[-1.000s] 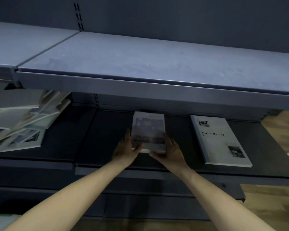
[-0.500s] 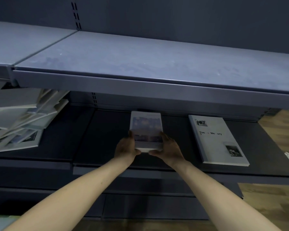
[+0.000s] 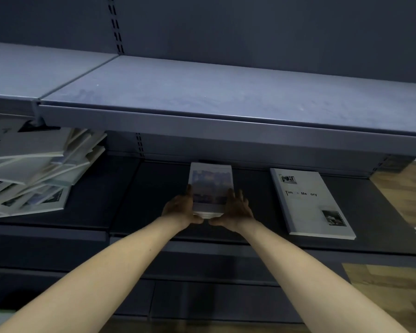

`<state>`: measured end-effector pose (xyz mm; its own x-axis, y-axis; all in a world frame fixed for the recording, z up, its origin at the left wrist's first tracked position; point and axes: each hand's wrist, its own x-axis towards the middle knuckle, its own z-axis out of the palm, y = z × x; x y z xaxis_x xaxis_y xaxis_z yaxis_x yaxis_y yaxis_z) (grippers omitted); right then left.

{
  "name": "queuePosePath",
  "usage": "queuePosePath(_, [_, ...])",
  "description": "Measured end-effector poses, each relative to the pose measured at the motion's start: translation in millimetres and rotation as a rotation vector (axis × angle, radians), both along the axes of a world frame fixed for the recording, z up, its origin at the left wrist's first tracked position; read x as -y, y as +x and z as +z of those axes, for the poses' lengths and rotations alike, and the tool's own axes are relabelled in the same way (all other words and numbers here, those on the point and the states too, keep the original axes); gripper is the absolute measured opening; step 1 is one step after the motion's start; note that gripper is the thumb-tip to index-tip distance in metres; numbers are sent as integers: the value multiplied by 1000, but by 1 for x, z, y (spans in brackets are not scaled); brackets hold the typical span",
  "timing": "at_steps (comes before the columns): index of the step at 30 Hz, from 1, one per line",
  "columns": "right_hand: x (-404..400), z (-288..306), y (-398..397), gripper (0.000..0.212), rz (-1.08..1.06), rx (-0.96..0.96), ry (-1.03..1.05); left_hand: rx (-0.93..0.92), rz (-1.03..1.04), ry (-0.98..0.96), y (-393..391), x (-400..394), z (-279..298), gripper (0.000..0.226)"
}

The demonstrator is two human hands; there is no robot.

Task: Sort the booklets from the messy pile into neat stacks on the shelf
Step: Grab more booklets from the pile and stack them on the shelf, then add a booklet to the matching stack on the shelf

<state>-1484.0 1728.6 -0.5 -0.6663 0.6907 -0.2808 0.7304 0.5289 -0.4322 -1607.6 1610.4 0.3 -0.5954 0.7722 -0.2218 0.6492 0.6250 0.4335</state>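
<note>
Both hands clamp the small stack of booklets (image 3: 210, 188) on the lower shelf (image 3: 154, 188), left hand (image 3: 179, 209) on its left edge, right hand (image 3: 235, 209) on its right, thumbs at the near end. The messy pile (image 3: 31, 174) lies far left; a larger booklet (image 3: 310, 203) lies apart, right. Risk: uneven squeezing could skew or buckle the stack, and the leaning pile could slide further.

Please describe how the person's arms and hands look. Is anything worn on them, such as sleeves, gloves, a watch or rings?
Both forearms are bare all the way to the bottom edge of the picture; no sleeve shows. The left hand and the right hand wear no gloves. No watch or bracelet is seen on either wrist. The hands lie in the shelf's shadow, so rings cannot be ruled out.
</note>
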Motion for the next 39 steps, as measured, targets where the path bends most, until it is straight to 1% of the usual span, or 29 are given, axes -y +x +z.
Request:
queuePosePath(1, [3, 4, -1, 122, 27, 7, 27, -12, -24, -10, -2, 4, 5, 109])
queuePosePath(3, [12, 12, -5, 115, 105, -8, 117, -49, -68, -7, -6, 12, 15, 98])
queuePosePath(5, [22, 16, -12, 98, 196, -36, 212, -122, -91, -32, -9, 24, 28, 83])
queuePosePath(7, [35, 20, -23, 77, 258, -60, 228, -227, -72, -91, -14, 39, 39, 73])
queuePosePath(8, [42, 23, -29, 73, 283, -47, 219, -276, -46, -119, -18, 47, 44, 71])
queuePosePath(10, [54, 31, -44, 73, 343, -2, 215, -335, 13, -141, -28, 65, 52, 67])
queuePosePath(13, [76, 43, -64, 70, 416, -4, 221, -406, 68, -107, -45, 97, 61, 61])
queuePosePath(17, [109, 60, -91, 65, 509, -2, 234, -507, 123, -129, -68, 136, 68, 61])
queuePosePath(21, [143, 72, -123, 59, 599, -49, 280, -600, 184, -100, -89, 176, 75, 60])
queuePosePath(26, [197, 80, -166, 66, 608, -152, 251, -604, 253, -69, -120, 233, 79, 54])
queuePosePath(30, [244, 84, -202, 66, 585, -253, 208, -551, 229, 25, -149, 277, 83, 52])
queuePosePath(34, [276, 81, -238, 68, 573, -366, 280, -525, 221, 111, -174, 314, 86, 50])
queuePosePath(36, [290, 81, -256, 69, 535, -367, 312, -517, 223, 110, -190, 333, 84, 52])
queuePosePath(39, [307, 81, -276, 64, 490, -350, 417, -508, 212, 134, -209, 355, 82, 52])
